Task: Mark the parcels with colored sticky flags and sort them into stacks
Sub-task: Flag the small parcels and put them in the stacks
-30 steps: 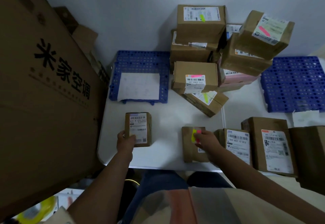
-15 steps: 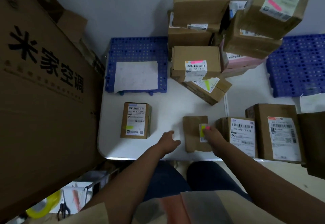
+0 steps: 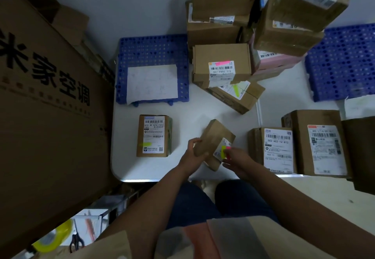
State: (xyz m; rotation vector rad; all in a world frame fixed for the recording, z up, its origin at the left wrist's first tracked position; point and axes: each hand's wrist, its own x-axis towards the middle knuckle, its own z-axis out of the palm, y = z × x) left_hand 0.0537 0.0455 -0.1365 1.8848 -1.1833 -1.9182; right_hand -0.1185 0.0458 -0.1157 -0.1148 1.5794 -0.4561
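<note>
Seen from my head camera, a small brown parcel (image 3: 215, 142) sits tilted near the front edge of the white worktop (image 3: 194, 112), gripped between both hands. My left hand (image 3: 192, 154) curls round the parcel's left end, thumb on top. My right hand (image 3: 236, 160) pinches a pad of sticky flags (image 3: 225, 150), yellow-green and pink, held just at the parcel's white label; I cannot tell whether a flag already touches it.

To the left, well apart from the hands, a flagged parcel (image 3: 153, 135) lies flat on the worktop, a yellow-green flag on the lower part of its label. To the right, two more parcels stand side by side: a labelled parcel (image 3: 273, 149) just beside my right hand and a larger parcel (image 3: 318, 143) touching it.

Behind, a stack of parcels (image 3: 223, 23) rises against the wall. The front box (image 3: 221, 61) in it carries a pink flag on its label, and the box beneath (image 3: 237, 96) carries a yellow-green one. A blue perforated tray (image 3: 152, 49) with a sheet of paper (image 3: 152, 83) on it lies at the back left; a second blue tray (image 3: 345, 61) lies at the right. A large cardboard carton (image 3: 46, 100) with printed black characters fills the left side.
</note>
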